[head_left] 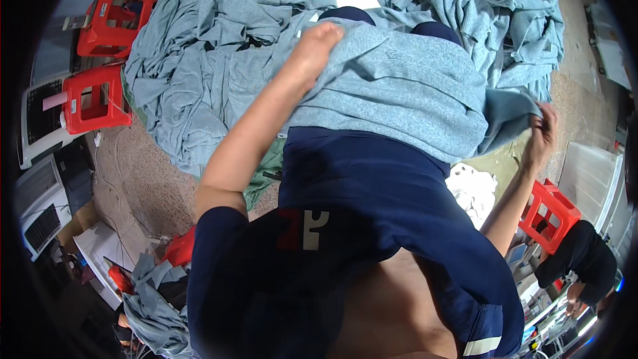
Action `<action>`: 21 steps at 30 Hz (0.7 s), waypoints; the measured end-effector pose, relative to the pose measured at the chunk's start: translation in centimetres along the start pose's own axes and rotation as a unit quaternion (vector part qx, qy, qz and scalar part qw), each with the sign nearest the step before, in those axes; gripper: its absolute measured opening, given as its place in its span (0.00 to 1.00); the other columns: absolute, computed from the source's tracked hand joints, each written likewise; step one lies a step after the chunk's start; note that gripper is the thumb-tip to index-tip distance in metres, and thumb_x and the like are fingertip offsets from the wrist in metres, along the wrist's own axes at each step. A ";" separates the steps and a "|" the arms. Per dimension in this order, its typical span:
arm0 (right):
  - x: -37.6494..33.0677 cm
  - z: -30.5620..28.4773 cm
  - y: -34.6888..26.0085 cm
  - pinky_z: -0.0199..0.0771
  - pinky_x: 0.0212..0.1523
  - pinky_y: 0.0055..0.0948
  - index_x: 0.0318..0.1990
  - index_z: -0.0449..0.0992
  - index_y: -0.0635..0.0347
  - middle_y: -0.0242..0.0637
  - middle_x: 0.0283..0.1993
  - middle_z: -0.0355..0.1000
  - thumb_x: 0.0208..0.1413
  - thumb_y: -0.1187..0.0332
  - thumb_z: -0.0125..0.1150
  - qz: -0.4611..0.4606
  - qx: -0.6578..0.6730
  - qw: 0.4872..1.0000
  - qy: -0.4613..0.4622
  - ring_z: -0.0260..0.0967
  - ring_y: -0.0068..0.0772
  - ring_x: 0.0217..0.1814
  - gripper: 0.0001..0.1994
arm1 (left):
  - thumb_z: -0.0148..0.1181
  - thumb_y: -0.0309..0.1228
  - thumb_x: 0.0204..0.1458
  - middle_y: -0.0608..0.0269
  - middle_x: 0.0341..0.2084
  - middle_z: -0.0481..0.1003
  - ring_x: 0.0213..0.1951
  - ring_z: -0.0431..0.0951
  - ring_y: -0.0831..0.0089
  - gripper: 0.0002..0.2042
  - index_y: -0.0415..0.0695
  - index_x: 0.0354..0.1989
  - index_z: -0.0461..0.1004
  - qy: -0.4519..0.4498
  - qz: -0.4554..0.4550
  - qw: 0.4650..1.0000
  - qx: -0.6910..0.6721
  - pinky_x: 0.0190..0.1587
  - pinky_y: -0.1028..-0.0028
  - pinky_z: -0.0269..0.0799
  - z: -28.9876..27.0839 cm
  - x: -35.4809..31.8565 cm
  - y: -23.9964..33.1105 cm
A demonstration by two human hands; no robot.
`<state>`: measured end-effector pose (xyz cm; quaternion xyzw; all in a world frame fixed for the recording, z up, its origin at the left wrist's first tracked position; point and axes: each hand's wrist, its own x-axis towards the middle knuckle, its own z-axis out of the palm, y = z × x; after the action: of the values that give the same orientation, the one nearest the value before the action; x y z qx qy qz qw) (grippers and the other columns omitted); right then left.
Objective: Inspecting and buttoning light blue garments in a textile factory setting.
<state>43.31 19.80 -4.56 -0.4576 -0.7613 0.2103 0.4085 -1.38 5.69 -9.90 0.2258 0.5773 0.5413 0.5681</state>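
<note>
Both hands gripped one grey-blue towel [405,93] stretched mid-frame over the lap, left hand [318,45] and right hand [543,134] pinching opposite edges, folding barely begun, with towel heaps [199,60] unfolded at upper frame.

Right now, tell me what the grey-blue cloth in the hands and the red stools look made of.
Grey-blue cloth: soft knitted or terry-like fabric, matte, judging by its fuzzy speckled surface and limp folds. Red stools: probably moulded plastic, smooth and slightly glossy, with cut-out tops.
</note>
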 end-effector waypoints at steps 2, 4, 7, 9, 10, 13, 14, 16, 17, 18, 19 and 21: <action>0.5 3.8 -8.7 0.70 0.38 0.19 0.41 0.80 0.59 0.35 0.57 0.65 0.35 0.90 0.51 -0.076 -0.050 0.987 -0.133 0.69 0.23 0.44 0.24 | 0.49 0.33 0.63 0.74 0.26 0.72 0.30 0.68 0.86 0.09 0.42 0.35 0.73 -0.018 0.020 1.000 0.003 0.35 0.82 0.65 0.7 0.0 -2.0; 0.0 7.7 -13.0 0.68 0.31 0.19 0.40 0.80 0.57 0.35 0.59 0.65 0.35 0.89 0.56 -0.091 -0.005 0.967 -0.240 0.65 0.20 0.29 0.22 | 0.49 0.33 0.63 0.74 0.27 0.71 0.30 0.68 0.87 0.09 0.42 0.35 0.73 -0.042 0.038 0.998 0.027 0.35 0.82 0.64 1.1 -0.1 -2.0; 0.7 12.6 -18.0 0.71 0.30 0.24 0.39 0.79 0.56 0.35 0.62 0.66 0.52 0.71 0.56 0.026 0.014 0.899 -0.437 0.71 0.26 0.31 0.08 | 0.49 0.33 0.63 0.75 0.27 0.71 0.31 0.67 0.87 0.09 0.42 0.35 0.72 -0.090 0.055 0.994 0.042 0.36 0.83 0.64 2.2 -1.8 -0.1; -0.1 16.9 -15.6 0.74 0.33 0.33 0.36 0.77 0.59 0.35 0.58 0.68 0.52 0.72 0.56 -0.224 0.009 0.899 -0.377 0.73 0.40 0.34 0.06 | 0.50 0.33 0.63 0.75 0.29 0.70 0.33 0.67 0.88 0.08 0.42 0.36 0.72 -0.135 0.082 0.986 0.049 0.37 0.84 0.63 2.6 -3.4 0.7; 0.0 18.2 -15.5 0.75 0.34 0.35 0.35 0.76 0.60 0.36 0.55 0.70 0.50 0.73 0.57 -0.255 -0.010 0.882 -0.397 0.73 0.45 0.35 0.05 | 0.50 0.33 0.63 0.75 0.29 0.70 0.33 0.67 0.88 0.08 0.42 0.36 0.72 -0.135 0.084 0.986 0.050 0.37 0.84 0.63 2.4 -3.8 0.7; -0.2 19.8 -13.9 0.70 0.38 0.35 0.38 0.74 0.63 0.40 0.38 0.69 0.40 0.83 0.58 -0.146 0.092 0.865 -0.472 0.70 0.44 0.39 0.14 | 0.57 0.30 0.57 0.69 0.34 0.71 0.36 0.69 0.83 0.10 0.41 0.45 0.68 -0.044 0.172 0.983 0.039 0.41 0.80 0.64 0.8 -4.8 -0.3; 0.0 19.3 -13.7 0.67 0.40 0.33 0.38 0.75 0.63 0.37 0.33 0.67 0.40 0.83 0.55 -0.077 0.147 0.864 -0.475 0.69 0.35 0.40 0.14 | 0.61 0.30 0.53 0.66 0.37 0.72 0.40 0.70 0.79 0.14 0.41 0.45 0.68 0.010 0.281 0.948 0.151 0.43 0.76 0.65 0.2 -5.1 -0.7; 0.7 18.0 -13.4 0.65 0.42 0.31 0.38 0.76 0.63 0.35 0.35 0.68 0.41 0.81 0.53 0.054 0.188 0.844 -0.499 0.68 0.26 0.41 0.14 | 0.69 0.32 0.40 0.57 0.45 0.71 0.49 0.70 0.64 0.24 0.42 0.46 0.68 0.101 0.420 0.827 0.360 0.49 0.66 0.63 -0.6 -6.3 -1.1; 0.6 17.4 -13.6 0.63 0.54 0.31 0.37 0.77 0.64 0.32 0.36 0.72 0.41 0.78 0.52 0.079 0.195 0.844 -0.493 0.68 0.22 0.41 0.13 | 0.69 0.31 0.40 0.56 0.45 0.71 0.48 0.70 0.61 0.23 0.42 0.46 0.68 0.112 0.414 0.807 0.406 0.50 0.65 0.62 -0.5 -7.0 -1.5; 0.5 17.0 -13.4 0.63 0.54 0.31 0.37 0.77 0.64 0.32 0.36 0.72 0.41 0.78 0.52 0.074 0.193 0.843 -0.496 0.68 0.22 0.41 0.13 | 0.69 0.31 0.39 0.56 0.44 0.71 0.48 0.70 0.59 0.23 0.42 0.46 0.68 0.123 0.407 0.785 0.450 0.51 0.64 0.60 -0.3 -7.6 -2.0; 0.2 16.7 -13.2 0.58 0.61 0.33 0.36 0.77 0.64 0.32 0.36 0.73 0.41 0.77 0.52 0.069 0.202 0.847 -0.487 0.69 0.23 0.41 0.12 | 0.68 0.30 0.39 0.55 0.44 0.71 0.47 0.70 0.57 0.22 0.42 0.45 0.69 0.134 0.412 0.779 0.452 0.51 0.63 0.59 -0.2 -7.7 -2.8; -0.2 16.1 -13.6 0.39 0.73 0.42 0.35 0.77 0.64 0.32 0.36 0.76 0.42 0.74 0.53 0.067 0.226 0.853 -0.466 0.71 0.25 0.40 0.11 | 0.68 0.30 0.39 0.55 0.43 0.71 0.47 0.70 0.58 0.22 0.42 0.45 0.69 0.138 0.438 0.756 0.466 0.51 0.62 0.59 0.2 -7.8 -3.2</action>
<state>23.11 13.76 -4.53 -0.2512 -0.7613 0.5919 0.0832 1.94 -2.11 -9.46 0.6134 0.6683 0.4207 0.0074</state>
